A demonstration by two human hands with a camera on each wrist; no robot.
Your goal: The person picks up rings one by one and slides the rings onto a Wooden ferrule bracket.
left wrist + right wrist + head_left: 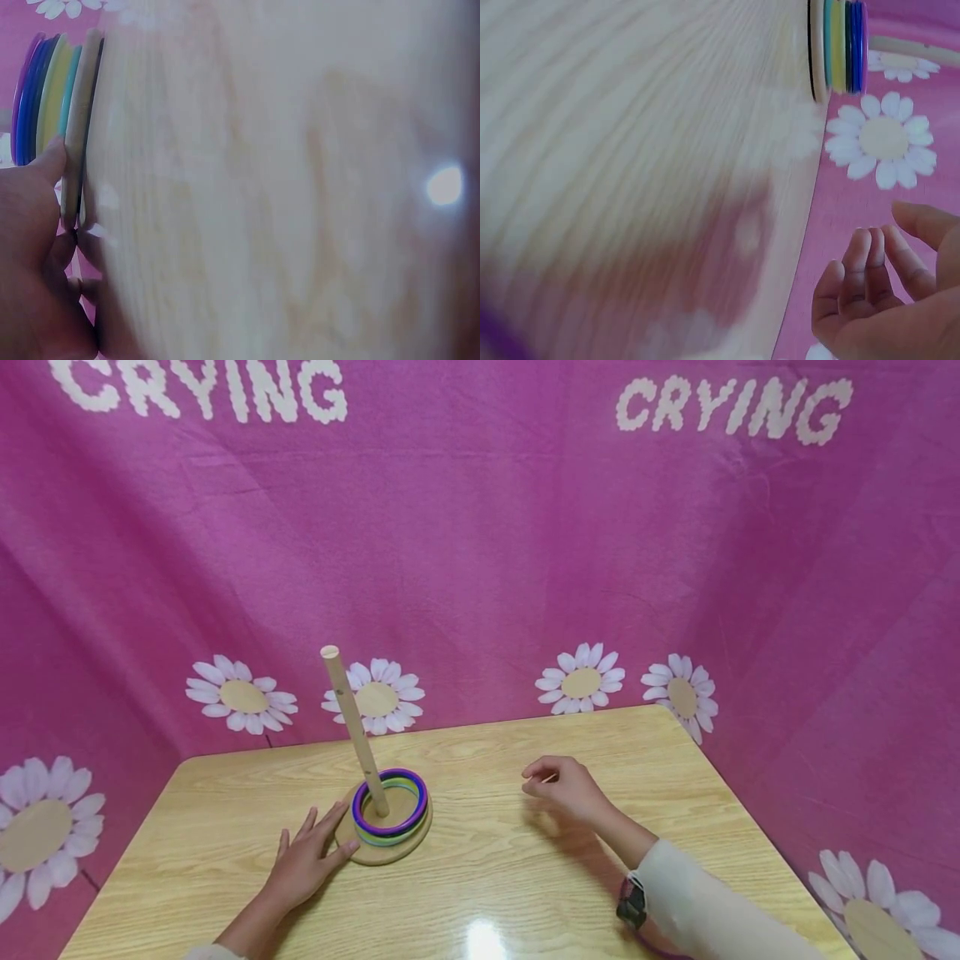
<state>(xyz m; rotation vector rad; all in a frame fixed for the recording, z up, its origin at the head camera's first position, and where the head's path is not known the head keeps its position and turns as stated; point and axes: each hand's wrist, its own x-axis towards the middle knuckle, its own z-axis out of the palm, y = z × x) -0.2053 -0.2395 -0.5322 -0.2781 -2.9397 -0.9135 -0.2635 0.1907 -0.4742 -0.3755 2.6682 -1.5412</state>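
Observation:
A wooden ring-toss stand rests toward the left of the table, with a round base (pixel 381 860) and an upright peg (pixel 351 714). Several rings (pixel 422 793) lie stacked around the peg on the base: magenta-purple on top, then blue, dark, yellow and teal lowest, their edges showing in both wrist views. My left hand (pixel 302 867) lies at the base's left side, fingers spread and mostly straight, with the thumb touching the near rim. Off to the right, my right hand (pixel 567 787) hovers above the tabletop, its fingers loosely bent and nothing between them.
The wooden table (pixel 480 852) reflects a bright light near its front edge. A pink curtain (pixel 480 568) printed with daisies and lettering hangs behind it and along both sides. A dark strapped device (pixel 632 903) sits at the right wrist.

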